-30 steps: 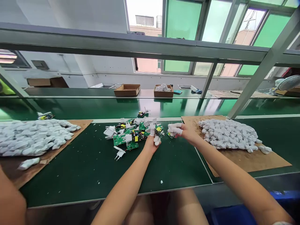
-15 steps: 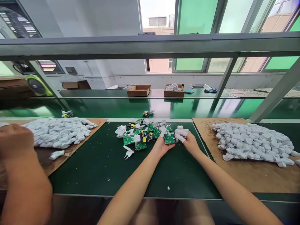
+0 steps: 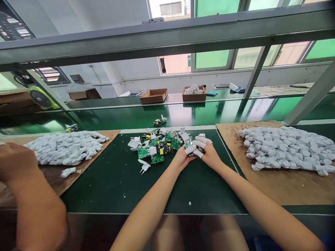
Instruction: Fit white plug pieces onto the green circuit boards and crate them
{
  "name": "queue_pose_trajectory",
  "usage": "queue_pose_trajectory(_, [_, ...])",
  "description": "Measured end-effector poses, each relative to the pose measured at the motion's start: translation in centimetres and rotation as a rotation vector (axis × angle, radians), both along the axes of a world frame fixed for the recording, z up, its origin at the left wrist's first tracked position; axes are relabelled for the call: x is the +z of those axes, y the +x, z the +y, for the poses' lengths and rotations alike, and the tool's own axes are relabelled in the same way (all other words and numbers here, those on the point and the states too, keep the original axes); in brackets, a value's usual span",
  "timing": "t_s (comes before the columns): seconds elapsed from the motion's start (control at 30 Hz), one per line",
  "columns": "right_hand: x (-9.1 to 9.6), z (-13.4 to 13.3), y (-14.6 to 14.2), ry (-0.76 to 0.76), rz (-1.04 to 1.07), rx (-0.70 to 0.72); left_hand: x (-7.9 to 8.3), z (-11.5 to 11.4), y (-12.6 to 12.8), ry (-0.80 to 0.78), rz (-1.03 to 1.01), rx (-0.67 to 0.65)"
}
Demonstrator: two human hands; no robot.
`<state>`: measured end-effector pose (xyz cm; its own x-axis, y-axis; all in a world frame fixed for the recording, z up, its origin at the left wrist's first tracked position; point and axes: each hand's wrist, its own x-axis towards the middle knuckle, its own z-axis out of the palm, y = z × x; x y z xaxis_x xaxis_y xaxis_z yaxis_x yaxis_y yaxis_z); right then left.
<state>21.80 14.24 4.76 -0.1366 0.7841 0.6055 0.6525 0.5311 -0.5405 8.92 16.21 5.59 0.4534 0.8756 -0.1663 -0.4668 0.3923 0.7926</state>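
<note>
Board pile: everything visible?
The board pile is a loose heap of green circuit boards with yellow and dark components, mixed with white plastic-looking plug parts. Pieces overlap at varied angles on the dark green bench. One two-pronged white plug lies at its near edge. The left hand is by its right end; contact is unclear.

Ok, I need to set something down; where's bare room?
Mostly bare: green tabletop between left cardboard and left forearm, bar specks; right cardboard in front of its white pile. Crowded: around circuit-board heap, left hand and right hand.
</note>
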Motion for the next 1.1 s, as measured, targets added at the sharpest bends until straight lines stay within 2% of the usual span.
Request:
queue_pose_trajectory(0.23, [-0.5,0.2,0.1,-0.229,0.199,0.083,0.3,0.4,-0.2,0.125,0.048,0.113])
queue_pose_trajectory(0.33, [-0.8,0.2,0.0,-0.291,0.200,0.132,0.4,0.4,-0.4,0.137,0.050,0.130])
queue_pose_trajectory(0.53, [-0.8,-0.1,0.0,-0.277,0.105,0.123,0.1,0.5,-0.3,0.099,0.013,0.091])
queue_pose_trajectory(0.63, [-0.6,-0.3,-0.1,-0.269,0.039,0.119,0.3,0.5,-0.1,0.070,0.061,0.125])
queue_pose_trajectory(0.73, [-0.4,-0.5,-0.3,-0.272,0.060,0.057,0.6,0.4,-0.1,0.082,0.095,0.176])
queue_pose_trajectory(0.87, [0.0,-0.6,-0.3,-0.340,0.261,-0.077,0.8,0.2,-0.1,0.084,0.074,0.238])
queue_pose_trajectory(0.97, [0.2,-0.6,-0.6,-0.535,0.420,0.015,0.7,-0.1,0.0,0.076,0.004,0.180])
queue_pose_trajectory(1.03, [0.3,-0.7,-1.0,-0.643,0.519,0.150,0.7,-0.3,0.2,0.082,-0.071,0.063])
queue_pose_trajectory(1.1, [0.5,-0.9,-1.5,-0.683,0.573,0.238,0.6,-0.5,0.3,0.064,-0.120,-0.038])
